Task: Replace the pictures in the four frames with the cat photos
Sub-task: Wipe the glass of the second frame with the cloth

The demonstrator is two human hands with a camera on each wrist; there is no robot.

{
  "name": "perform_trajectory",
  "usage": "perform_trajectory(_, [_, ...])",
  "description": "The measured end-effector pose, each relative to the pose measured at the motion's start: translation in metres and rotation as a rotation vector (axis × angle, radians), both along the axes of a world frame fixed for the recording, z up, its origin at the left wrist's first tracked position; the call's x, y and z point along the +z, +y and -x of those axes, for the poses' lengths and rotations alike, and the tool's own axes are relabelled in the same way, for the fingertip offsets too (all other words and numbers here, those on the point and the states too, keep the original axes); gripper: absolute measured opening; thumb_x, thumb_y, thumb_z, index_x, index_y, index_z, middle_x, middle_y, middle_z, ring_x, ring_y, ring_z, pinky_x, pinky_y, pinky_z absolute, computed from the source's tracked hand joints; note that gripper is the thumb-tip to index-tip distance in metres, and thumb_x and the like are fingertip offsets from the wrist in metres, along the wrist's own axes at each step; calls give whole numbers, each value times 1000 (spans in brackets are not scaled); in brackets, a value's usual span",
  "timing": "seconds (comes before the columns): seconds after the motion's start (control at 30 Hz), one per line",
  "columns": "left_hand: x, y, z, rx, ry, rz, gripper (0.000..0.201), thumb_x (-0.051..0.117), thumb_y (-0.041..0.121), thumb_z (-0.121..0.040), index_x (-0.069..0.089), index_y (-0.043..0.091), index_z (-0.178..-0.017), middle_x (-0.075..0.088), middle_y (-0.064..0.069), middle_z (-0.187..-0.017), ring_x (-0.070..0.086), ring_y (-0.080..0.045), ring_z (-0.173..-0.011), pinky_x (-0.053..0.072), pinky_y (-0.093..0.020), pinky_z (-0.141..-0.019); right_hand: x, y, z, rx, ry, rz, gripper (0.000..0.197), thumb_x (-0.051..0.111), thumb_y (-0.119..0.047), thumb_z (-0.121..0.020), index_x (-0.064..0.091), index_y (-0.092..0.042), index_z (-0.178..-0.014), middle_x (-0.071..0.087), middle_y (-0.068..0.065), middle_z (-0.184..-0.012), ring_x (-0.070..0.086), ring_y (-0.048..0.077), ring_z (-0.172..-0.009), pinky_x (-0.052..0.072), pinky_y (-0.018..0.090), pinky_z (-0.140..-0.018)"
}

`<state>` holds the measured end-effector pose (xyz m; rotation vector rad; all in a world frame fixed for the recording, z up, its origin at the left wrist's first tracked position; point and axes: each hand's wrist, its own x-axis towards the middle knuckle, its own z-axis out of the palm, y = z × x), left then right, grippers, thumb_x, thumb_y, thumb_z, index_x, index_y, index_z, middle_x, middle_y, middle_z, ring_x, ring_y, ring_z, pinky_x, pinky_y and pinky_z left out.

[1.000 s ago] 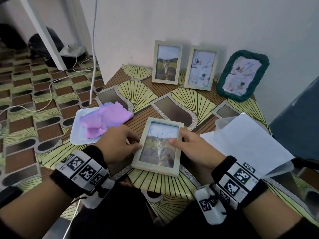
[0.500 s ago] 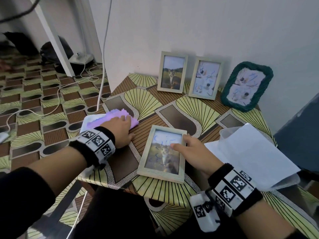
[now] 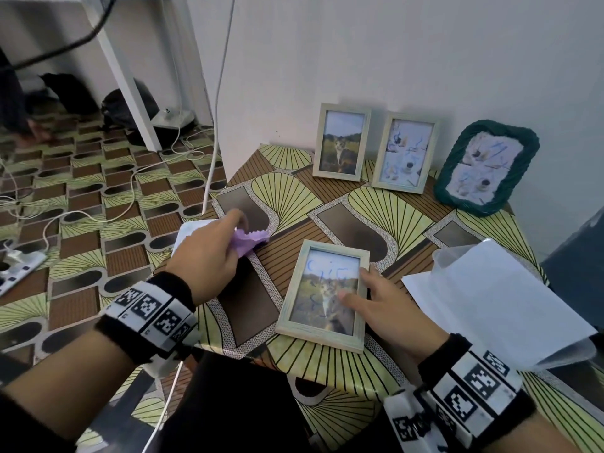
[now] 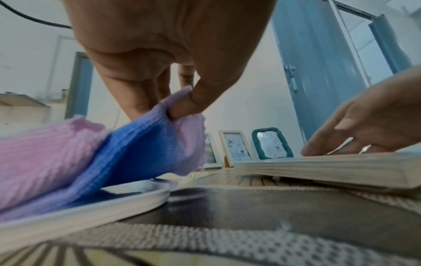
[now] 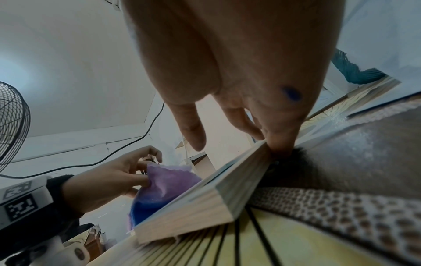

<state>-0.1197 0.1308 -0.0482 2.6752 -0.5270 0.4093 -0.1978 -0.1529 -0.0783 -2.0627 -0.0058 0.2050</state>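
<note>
A pale wooden frame [image 3: 323, 291] with a cat photo lies flat on the table; blue scribbles mark its glass. My right hand [image 3: 376, 297] rests straight fingers on its right edge and glass, seen too as the right hand [image 5: 239, 108] on the frame [image 5: 205, 203]. My left hand [image 3: 209, 253] pinches a pink and blue cloth [image 3: 250, 241] lifted off a white tray [image 3: 184, 235]; the left hand [image 4: 173, 86] holds the cloth [image 4: 102, 154] between thumb and fingers. Against the wall stand a cat-photo frame [image 3: 341, 147], a scribbled-picture frame [image 3: 405, 155] and a green braided frame [image 3: 485, 166].
A clear sleeve with white paper [image 3: 496, 302] lies at the table's right. The patterned tablecloth [image 3: 359, 220] shows bare between the frames. Cables [image 3: 130, 178] and a power strip [image 3: 19, 266] lie on the floor to the left. A blue door [image 4: 318, 72] is behind.
My left hand left the flat frame, went to the tray and now pinches the cloth, lifting it. My right hand stayed on the frame. The head view shifted left.
</note>
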Motion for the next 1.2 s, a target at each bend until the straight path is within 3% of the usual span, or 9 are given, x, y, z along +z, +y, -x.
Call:
perform_trajectory(0.07, [3,5,7,25,79,123,41,52,4,-79,41,30,-108,53,12,-77,50,-6,-62,34,-23,-53,0,2,1,-12,10,-10,20,63,-33,-90,66,-31,-109,57,-10,-119,65,4,-100,53,39,-93])
perform_trajectory(0.23, [2,17,16,115,250,403,59,43,-6,-78,36,40,-115,59,-28,-73,51,-29,-48,45,-39,-48,4,2,1,-1,22,19,21,63,-32,-92,65,-30,-112,56,-9,-123,63,7,-105,49,40,-99])
perform_trajectory(0.4, [0,32,20,114,258,440,56,38,-11,-80,47,37,-108,55,-25,-78,50,-32,-62,40,-38,-56,6,1,1,8,22,22,23,63,-29,-93,63,-27,-116,59,-8,-118,65,8,-103,53,37,-94])
perform_trajectory(0.53, [-3,33,22,156,214,339,38,52,-3,-83,64,32,-89,53,-10,-91,51,-23,-82,38,-31,-71,6,1,0,23,18,13,20,63,-26,-94,64,-24,-114,60,-6,-117,64,7,-103,55,32,-91])
perform_trajectory(0.63, [-3,33,25,211,130,272,19,61,13,-88,73,22,-100,55,-3,-97,54,-19,-89,40,-29,-79,6,-1,-1,37,-4,33,19,64,-27,-93,65,-26,-112,62,-8,-116,63,5,-105,52,35,-96])
perform_trajectory(0.77, [-2,40,27,300,102,-74,36,61,41,-88,67,26,-120,53,-4,-107,50,-26,-107,41,-37,-91,6,-2,-2,44,-3,32,22,65,-29,-92,66,-25,-114,63,-9,-117,64,7,-105,52,39,-97])
perform_trajectory(0.9, [-6,49,30,276,218,-335,44,54,67,-82,64,41,-117,33,-4,-146,28,-24,-137,25,-47,-107,6,-3,-4,44,5,77,25,65,-30,-92,66,-25,-116,61,-8,-119,63,12,-108,49,42,-99])
perform_trajectory(1.03, [-13,51,25,87,265,-446,62,53,65,-85,47,27,-134,39,3,-151,33,-15,-141,28,-37,-111,5,-3,-4,43,11,79,25,65,-28,-92,65,-24,-117,58,-9,-121,61,12,-109,48,42,-100])
perform_trajectory(1.2, [-14,53,24,34,361,-405,67,55,44,-94,28,22,-151,41,-2,-152,51,-25,-127,38,-30,-101,1,-5,-1,54,13,51,24,65,-29,-91,64,-26,-115,57,-7,-118,61,13,-110,49,44,-99])
